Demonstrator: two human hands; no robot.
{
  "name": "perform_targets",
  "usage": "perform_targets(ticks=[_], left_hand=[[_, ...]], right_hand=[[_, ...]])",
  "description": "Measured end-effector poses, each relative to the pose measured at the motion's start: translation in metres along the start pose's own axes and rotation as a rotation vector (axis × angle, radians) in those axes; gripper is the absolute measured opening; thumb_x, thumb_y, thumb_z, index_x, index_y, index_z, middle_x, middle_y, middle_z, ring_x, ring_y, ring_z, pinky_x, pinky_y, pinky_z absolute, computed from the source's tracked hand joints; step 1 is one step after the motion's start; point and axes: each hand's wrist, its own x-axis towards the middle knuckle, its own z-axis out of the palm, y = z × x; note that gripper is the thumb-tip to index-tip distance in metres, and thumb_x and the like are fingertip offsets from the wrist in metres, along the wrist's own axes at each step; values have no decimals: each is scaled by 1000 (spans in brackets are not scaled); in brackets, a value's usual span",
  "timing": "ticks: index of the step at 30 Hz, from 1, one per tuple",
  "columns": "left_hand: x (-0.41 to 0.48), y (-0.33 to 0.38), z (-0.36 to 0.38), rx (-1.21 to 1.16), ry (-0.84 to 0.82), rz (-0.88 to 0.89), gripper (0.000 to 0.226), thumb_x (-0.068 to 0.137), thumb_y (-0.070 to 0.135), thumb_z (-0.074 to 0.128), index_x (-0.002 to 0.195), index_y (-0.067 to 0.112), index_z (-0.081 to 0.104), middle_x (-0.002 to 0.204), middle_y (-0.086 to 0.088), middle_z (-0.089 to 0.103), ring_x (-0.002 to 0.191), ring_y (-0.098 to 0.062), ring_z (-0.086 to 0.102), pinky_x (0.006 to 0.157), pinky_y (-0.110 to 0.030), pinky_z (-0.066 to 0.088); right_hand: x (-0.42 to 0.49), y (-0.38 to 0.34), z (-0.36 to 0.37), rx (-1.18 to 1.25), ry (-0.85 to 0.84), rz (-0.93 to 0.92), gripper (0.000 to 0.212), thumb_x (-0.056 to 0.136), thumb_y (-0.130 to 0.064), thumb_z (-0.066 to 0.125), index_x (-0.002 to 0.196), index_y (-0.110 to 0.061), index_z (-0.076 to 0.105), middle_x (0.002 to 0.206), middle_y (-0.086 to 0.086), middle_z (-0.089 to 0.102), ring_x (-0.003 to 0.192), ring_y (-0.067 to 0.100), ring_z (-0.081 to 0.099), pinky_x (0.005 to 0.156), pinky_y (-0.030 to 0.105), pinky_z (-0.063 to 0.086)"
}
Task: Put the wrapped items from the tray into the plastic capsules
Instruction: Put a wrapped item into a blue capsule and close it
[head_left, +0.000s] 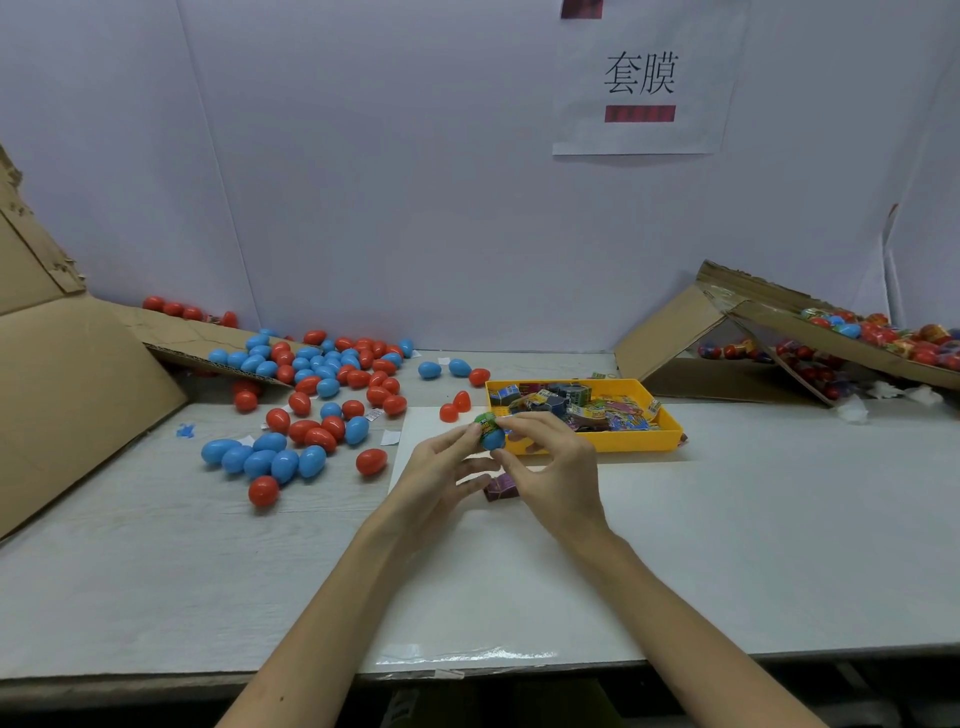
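On the left of the pale grey table (727, 545), red and blue capsules (328, 387) scattered beside slanted cardboard (78, 374), with a blue scrap (185, 430) and bits of white paper among them. Mid-table, a white sheet (493, 571) partly under a yellow tray (613, 444), one dark purple packet (501, 488) on the sheet. Far right, a tipped cardboard box (670, 332) and crumpled white wads (852, 410) near it.

Yellow tray (670, 431), red and blue capsules (311, 384), brown cardboard (78, 374)

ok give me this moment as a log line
left hand: holds blue capsule | right hand: pinches same capsule | green wrapped item: at capsule's top | yellow tray: stocked
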Motion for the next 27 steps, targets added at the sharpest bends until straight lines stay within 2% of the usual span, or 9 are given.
perform_targets(ticks=[4, 7, 11, 15, 19, 22, 25, 27], left_hand=[[0, -1, -2, -50, -12, -14, 42, 86, 36, 64, 121, 12, 67, 111, -10, 73, 97, -19, 69, 91, -32, 54], [0, -2, -5, -69, -31, -35, 41, 82, 37, 67, 116, 14, 71, 106, -8, 74, 94, -15, 70, 86, -28, 55], [1, -3, -7, -47, -6, -27, 39, 79, 38, 69, 108, 13, 73, 93, -7, 75, 84, -11, 70, 81, -27, 52], [1, -2, -7, -22, 2, -22, 38, 78, 39, 69, 105, 14, 74, 91, -8, 75, 84, -12, 71, 81, -27, 52], [0, -2, -5, -41, -20, -33, 32, 91, 34, 62, 116, 15, 70, 106, -6, 75, 93, -12, 72, 84, -29, 51], [-1, 0, -3, -57, -47, -46, 26, 101, 28, 52, 120, 17, 66, 113, -1, 74, 98, -11, 72, 84, -29, 50], [-1, 2, -2, -70, -54, -69, 29, 102, 27, 50, 125, 16, 62, 119, -2, 72, 103, -13, 71, 84, -30, 52], [-1, 3, -1, -81, -57, -79, 32, 99, 32, 53, 126, 16, 62, 120, -4, 72, 106, -14, 70, 83, -29, 54]], right_hand=[[-1, 0, 1, 6, -8, -48, 41, 76, 3, 79, 116, -4, 71, 109, 6, 71, 99, 11, 63, 86, 12, 51], [-1, 2, 1, 28, 10, -42, 38, 75, 6, 78, 112, 0, 71, 104, 8, 73, 96, 6, 62, 85, 8, 49], [-2, 3, 1, 25, -2, -71, 34, 76, 6, 78, 109, 1, 72, 98, 9, 74, 90, 8, 63, 82, 8, 50], [-1, 3, 1, 23, -8, -99, 32, 76, 6, 77, 108, 2, 72, 95, 10, 73, 87, 13, 65, 80, 9, 51], [0, 1, 0, 39, 8, -51, 37, 77, 5, 77, 113, -4, 72, 101, 6, 72, 91, 15, 66, 80, 21, 56], [1, -1, 0, 27, -7, 36, 48, 77, -8, 81, 124, -10, 68, 108, 0, 69, 95, 9, 63, 84, 20, 54], [1, -1, 0, 1, -3, 60, 42, 77, -11, 82, 117, -8, 71, 109, 3, 70, 102, 16, 62, 89, 29, 54], [0, -1, 1, -17, 1, 47, 38, 76, -8, 82, 113, -6, 72, 107, 6, 72, 102, 20, 62, 88, 25, 52]])
